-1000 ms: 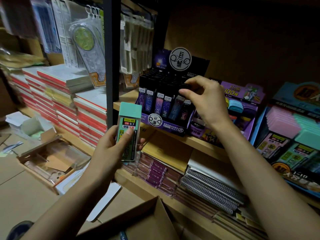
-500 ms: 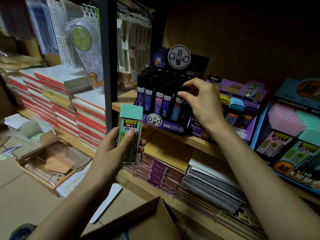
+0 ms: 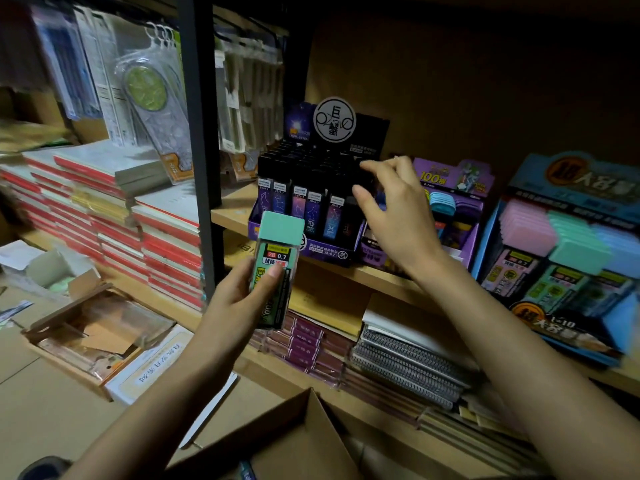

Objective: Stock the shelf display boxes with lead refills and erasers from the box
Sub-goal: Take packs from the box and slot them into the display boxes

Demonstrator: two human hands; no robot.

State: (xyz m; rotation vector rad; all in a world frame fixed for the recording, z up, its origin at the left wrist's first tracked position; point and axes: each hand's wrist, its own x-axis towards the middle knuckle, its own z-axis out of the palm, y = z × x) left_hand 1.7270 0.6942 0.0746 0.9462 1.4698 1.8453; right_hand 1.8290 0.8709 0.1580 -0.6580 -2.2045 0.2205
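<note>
My left hand (image 3: 239, 299) grips a clear lead refill case (image 3: 275, 268) with a mint-green cap, marked 2B 0.7, upright in front of the shelf. My right hand (image 3: 394, 213) hovers with fingers spread and empty at the right side of the purple constellation display box (image 3: 311, 251), which is packed with black-capped refill tubes. Beside it stands a purple display box (image 3: 467, 188) and, further right, a blue display box (image 3: 561, 258) holding pink, mint and blue capped cases. The open cardboard box (image 3: 304, 441) sits below between my arms.
A black shelf post (image 3: 201, 133) rises left of the display. Stacked red-edged notebooks (image 3: 114, 216) fill the left shelf. Spiral notebooks (image 3: 408, 362) lie on the lower shelf. An open carton (image 3: 90, 334) sits on the floor at left.
My right hand has released the tube it pinched in the constellation box and drawn back with fingers spread. My left hand has kept hold of the mint-capped case.
</note>
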